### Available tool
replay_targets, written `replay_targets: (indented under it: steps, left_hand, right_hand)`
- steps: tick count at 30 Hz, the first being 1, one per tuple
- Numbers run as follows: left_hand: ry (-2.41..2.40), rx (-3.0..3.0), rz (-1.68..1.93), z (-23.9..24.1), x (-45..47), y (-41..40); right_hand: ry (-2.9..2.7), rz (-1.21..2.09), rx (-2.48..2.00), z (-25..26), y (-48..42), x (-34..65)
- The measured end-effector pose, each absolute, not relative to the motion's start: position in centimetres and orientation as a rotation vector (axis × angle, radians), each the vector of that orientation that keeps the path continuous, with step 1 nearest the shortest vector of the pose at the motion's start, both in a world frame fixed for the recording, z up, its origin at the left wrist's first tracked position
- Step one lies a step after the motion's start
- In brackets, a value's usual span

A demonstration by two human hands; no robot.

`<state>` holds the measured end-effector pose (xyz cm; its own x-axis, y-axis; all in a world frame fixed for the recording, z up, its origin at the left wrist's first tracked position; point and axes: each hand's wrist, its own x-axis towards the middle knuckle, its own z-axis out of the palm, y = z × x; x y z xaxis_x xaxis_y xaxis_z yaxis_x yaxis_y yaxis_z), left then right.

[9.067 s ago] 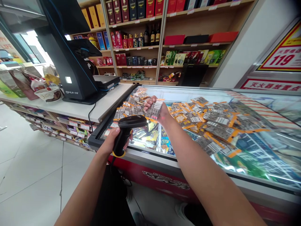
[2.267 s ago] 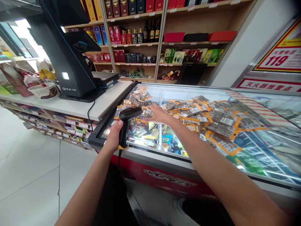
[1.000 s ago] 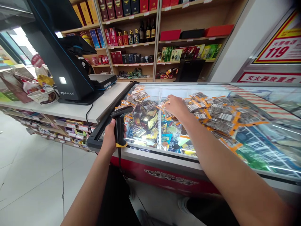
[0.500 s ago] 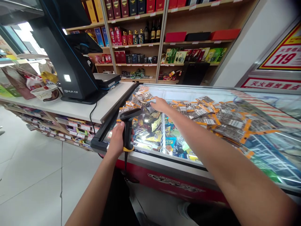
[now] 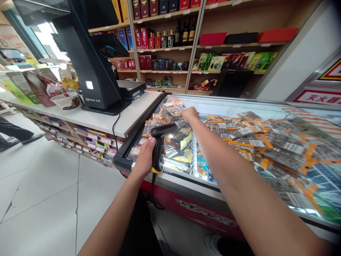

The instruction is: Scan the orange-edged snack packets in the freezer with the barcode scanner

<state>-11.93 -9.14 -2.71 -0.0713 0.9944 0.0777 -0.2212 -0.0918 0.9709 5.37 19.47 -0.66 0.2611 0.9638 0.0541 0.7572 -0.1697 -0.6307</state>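
My left hand (image 5: pixel 145 160) is wrapped round the handle of a black barcode scanner (image 5: pixel 160 144) with a yellow ring, held over the near left corner of the glass-topped freezer (image 5: pixel 170 177). My right hand (image 5: pixel 190 113) reaches far over the glass to a small heap of orange-and-grey packets (image 5: pixel 170 108) at the lid's far left. Its fingers curl down on the packets, and I cannot see whether they grip one. A much larger spread of the same packets (image 5: pixel 266 142) covers the glass to the right of my arm.
A black checkout terminal (image 5: pixel 93 71) stands on the white counter (image 5: pixel 106 121) left of the freezer, with a bowl (image 5: pixel 66 101) and bags beside it. Shelves of bottles and boxes (image 5: pixel 165 39) line the back wall. A person's legs (image 5: pixel 13 133) show at far left.
My right hand went from the big spread of packets leftward and farther away to the small heap at the lid's far left. The scanner stays in my left hand.
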Motion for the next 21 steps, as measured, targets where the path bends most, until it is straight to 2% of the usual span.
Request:
replay_targets:
  steps: [7, 13, 21]
  left_hand:
    - [1.015, 1.106, 1.431, -2.7, -12.0, -9.2]
    - [1.002, 1.178, 1.380, -2.9, -12.5, -9.3]
    - [0.902, 1.254, 1.351, -2.9, -12.9, -9.7]
  right_hand:
    - [-1.540, 0.519, -1.698, 1.1, 15.9, 7.9]
    - [-1.407, 0.760, -1.200, 1.9, 10.6, 10.7]
    - [-1.620, 0.737, -1.282, 2.2, 6.7, 11.9]
